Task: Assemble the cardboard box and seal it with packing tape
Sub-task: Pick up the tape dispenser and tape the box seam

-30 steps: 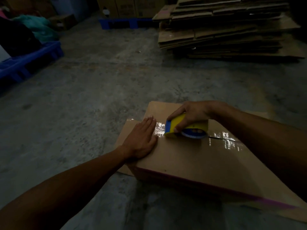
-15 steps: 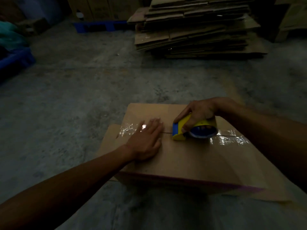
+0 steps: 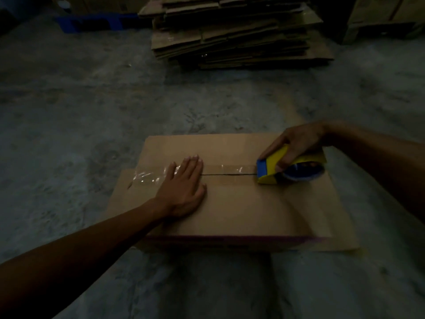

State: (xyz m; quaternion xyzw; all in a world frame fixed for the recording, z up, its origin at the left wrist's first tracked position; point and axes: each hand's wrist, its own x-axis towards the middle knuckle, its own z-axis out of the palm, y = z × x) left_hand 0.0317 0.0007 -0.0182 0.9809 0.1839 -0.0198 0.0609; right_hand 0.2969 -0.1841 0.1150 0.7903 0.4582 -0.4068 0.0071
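Note:
A brown cardboard box (image 3: 241, 210) lies on the concrete floor with its top flaps closed. Clear packing tape (image 3: 227, 168) runs along the centre seam from the left edge to the dispenser. My left hand (image 3: 181, 187) lies flat, fingers apart, on the taped seam at the left part of the box. My right hand (image 3: 296, 146) grips a yellow and blue tape dispenser (image 3: 276, 169) that rests on the seam near the right end of the box. A flap (image 3: 122, 187) sticks out at the left side.
A tall stack of flattened cardboard sheets (image 3: 232, 35) lies on the floor behind the box. A blue pallet (image 3: 92, 21) stands at the back left. More cartons (image 3: 386, 10) stand at the back right. Grey concrete floor (image 3: 69, 111) surrounds the box.
My right hand has drawn the dispenser to the right along the seam, away from my left hand, leaving tape behind it. My left hand stays flat on the box. The view has shifted.

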